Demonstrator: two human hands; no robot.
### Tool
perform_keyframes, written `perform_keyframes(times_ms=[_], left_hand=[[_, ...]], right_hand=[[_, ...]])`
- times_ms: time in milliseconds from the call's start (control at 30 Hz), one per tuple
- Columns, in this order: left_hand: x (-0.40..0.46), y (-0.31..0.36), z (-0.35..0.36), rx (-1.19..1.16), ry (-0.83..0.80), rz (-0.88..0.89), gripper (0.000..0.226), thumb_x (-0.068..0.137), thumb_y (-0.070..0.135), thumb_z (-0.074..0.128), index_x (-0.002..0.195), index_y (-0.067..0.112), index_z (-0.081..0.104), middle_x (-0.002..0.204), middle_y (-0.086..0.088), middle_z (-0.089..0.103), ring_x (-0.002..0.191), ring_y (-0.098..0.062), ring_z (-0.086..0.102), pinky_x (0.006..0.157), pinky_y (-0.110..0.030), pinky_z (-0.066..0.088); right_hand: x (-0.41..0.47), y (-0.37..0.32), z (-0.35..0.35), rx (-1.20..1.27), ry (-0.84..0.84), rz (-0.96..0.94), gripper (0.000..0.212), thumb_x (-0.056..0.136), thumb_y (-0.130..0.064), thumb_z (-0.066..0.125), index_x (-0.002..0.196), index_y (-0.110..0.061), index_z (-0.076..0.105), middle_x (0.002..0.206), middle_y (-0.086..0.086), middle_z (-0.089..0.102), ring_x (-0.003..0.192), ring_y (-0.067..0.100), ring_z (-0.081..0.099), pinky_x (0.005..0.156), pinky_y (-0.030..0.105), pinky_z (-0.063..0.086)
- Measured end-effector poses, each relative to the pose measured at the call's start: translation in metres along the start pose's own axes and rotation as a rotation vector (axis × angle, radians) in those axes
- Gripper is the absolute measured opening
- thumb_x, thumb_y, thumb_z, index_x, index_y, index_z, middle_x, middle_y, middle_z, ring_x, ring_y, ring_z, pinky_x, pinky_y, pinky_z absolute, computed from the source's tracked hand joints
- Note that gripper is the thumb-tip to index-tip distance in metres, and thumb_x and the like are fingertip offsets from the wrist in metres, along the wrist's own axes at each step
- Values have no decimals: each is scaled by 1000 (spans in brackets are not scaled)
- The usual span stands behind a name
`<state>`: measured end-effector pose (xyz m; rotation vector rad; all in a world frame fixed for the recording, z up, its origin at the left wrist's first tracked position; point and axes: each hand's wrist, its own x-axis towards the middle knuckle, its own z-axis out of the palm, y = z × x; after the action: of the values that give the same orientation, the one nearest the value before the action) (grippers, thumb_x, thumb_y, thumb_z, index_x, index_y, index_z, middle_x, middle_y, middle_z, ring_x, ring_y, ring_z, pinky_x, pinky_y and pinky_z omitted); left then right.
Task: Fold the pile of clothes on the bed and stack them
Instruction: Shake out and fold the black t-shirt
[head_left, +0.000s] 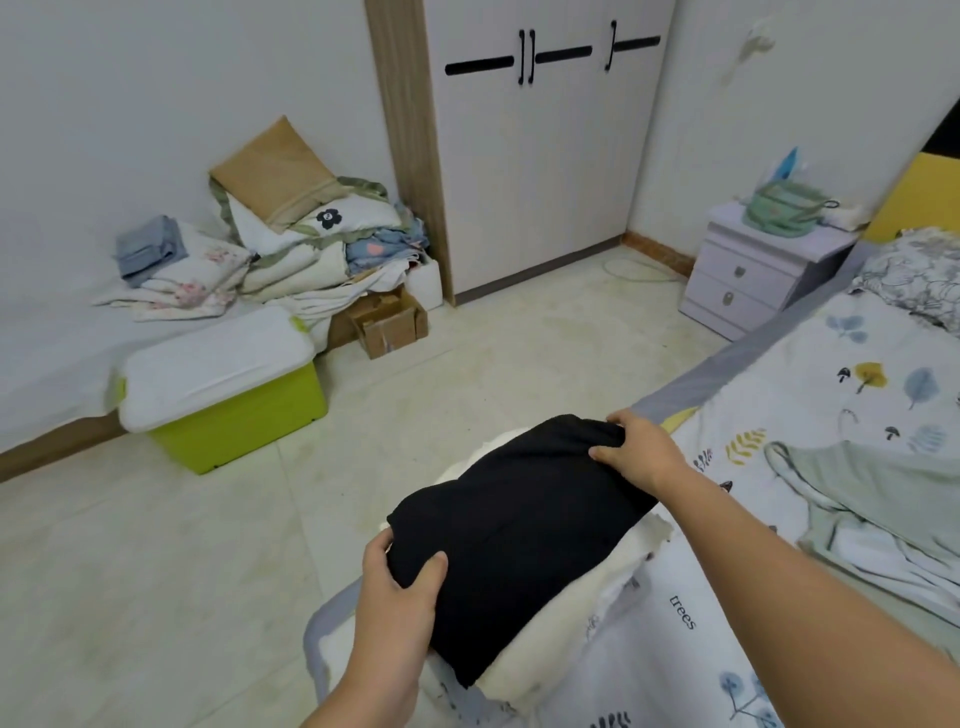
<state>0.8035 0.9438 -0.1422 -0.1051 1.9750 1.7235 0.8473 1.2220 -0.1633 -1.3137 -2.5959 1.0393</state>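
At the bed's (810, 364) corner, hands grip black garment (519, 535).

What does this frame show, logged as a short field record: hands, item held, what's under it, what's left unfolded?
left hand: grips near end of the folded black garment, thumb on top
right hand: grips its far end
under it: folded cream garment at the edge of the bed; whether the black one rests on it cannot be told
unfolded: pale green garment lying spread on the bed to the right
stage: black item folded, being set on the stack
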Motion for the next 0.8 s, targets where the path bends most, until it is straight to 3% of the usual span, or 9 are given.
perform_keyframes(times_ms=[100,233,300,400,567,700,800], left_hand=[[-2,4,-1,49,5,-29,50,90,21,59,134,27,36,123,1,53,106,-26,57,87,-48,52],[-4,10,-5,81,-13,-70,49,91,23,58,134,25,35,102,4,53,85,-14,58,58,-29,50],[-5,12,-8,129,-1,-71,51,90,24,59,135,18,35,101,3,52,86,-14,57,66,-31,50],[-6,16,-13,324,55,-27,58,87,32,61,136,14,35,127,-7,38,95,-20,51,90,-33,42],[-15,29,-24,587,47,318,41,86,28,63,123,20,47,114,3,31,103,-18,47,91,-34,45],[-25,43,-26,696,-87,515,27,88,26,60,112,28,49,107,12,35,94,-4,49,77,-18,39],[-32,52,-25,755,-210,599,20,89,27,58,107,30,50,106,14,39,90,-1,48,73,-14,35]], right_hand=[[-3,0,8,-93,-62,26,45,91,-31,57,130,-13,46,122,12,59,108,31,56,89,36,47],[-10,-5,9,-205,-27,100,47,94,-37,49,133,-12,38,127,15,52,113,35,51,92,42,46],[-15,-8,8,-240,34,117,47,95,-37,46,134,-12,36,129,17,47,116,36,46,92,42,44],[-28,-14,5,-217,115,126,45,95,-31,46,135,-11,36,132,18,42,119,36,42,91,42,41],[-61,-26,2,-143,87,55,42,93,-23,49,134,-13,44,130,13,46,114,30,50,88,33,41],[-96,-32,-3,-153,2,-8,37,92,-22,50,129,-16,49,129,6,47,113,23,51,91,29,41],[-125,-35,-8,-183,-38,-8,35,92,-23,51,127,-18,50,126,4,51,110,21,53,89,26,41]])
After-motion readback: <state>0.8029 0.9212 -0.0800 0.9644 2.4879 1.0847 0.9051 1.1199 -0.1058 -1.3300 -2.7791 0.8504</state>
